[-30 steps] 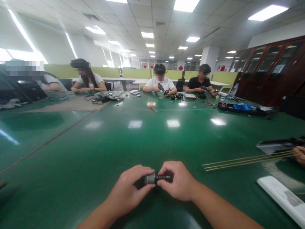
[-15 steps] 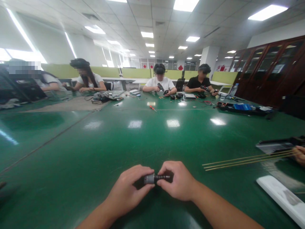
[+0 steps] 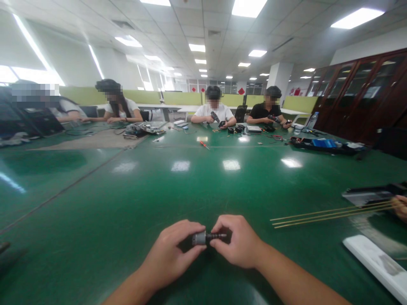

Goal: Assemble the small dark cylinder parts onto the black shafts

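Observation:
Near the front of the green table, a small motor-like part (image 3: pixel 199 238) is held level between my two hands. It has a grey cylindrical body on the left and a dark, ribbed shaft (image 3: pixel 216 236) pointing right. My left hand (image 3: pixel 171 250) pinches the grey body between thumb and fingers. On the other side, my right hand (image 3: pixel 241 243) is closed around the shaft, thumb and forefinger at its near end. The shaft's tip shows inside the curl of that hand. My fingers cover part of both ends.
At right, another person's hand (image 3: pixel 400 206) holds three thin rods (image 3: pixel 330 215) over the table (image 3: pixel 133 195). A white bar-shaped object (image 3: pixel 375 258) lies closer. Farther off are an orange screwdriver (image 3: pixel 204 145), a black tray (image 3: pixel 318 146) and several co-workers with tools.

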The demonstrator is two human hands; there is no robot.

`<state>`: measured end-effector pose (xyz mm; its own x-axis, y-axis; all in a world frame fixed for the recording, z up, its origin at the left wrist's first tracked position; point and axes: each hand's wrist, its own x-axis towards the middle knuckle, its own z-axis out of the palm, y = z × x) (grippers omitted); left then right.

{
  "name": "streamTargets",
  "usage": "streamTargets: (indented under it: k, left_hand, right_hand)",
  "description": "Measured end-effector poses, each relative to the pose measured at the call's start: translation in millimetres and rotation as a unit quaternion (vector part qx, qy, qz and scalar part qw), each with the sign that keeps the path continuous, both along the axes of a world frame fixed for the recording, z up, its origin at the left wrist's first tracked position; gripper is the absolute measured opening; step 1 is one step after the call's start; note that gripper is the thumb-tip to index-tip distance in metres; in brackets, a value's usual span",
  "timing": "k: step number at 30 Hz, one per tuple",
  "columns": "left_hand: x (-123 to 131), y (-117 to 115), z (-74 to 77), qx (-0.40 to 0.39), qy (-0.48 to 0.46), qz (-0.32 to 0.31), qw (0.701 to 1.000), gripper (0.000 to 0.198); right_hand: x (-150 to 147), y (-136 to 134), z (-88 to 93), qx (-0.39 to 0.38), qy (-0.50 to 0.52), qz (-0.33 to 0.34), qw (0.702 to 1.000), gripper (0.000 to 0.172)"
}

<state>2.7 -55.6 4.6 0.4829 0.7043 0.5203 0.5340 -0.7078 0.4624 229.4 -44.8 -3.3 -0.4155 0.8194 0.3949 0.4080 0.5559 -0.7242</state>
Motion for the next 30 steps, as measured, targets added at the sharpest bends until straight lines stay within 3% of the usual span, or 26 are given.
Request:
streamTargets:
  k: [30]
  left_hand:
    - [-1.4,-0.5,1.7,0.022,0.005,0.004,1.0,0.026]
  right_hand:
    - [0.4,0.0,-3.6,0.006,-0.004,0.0,1.0,0.01]
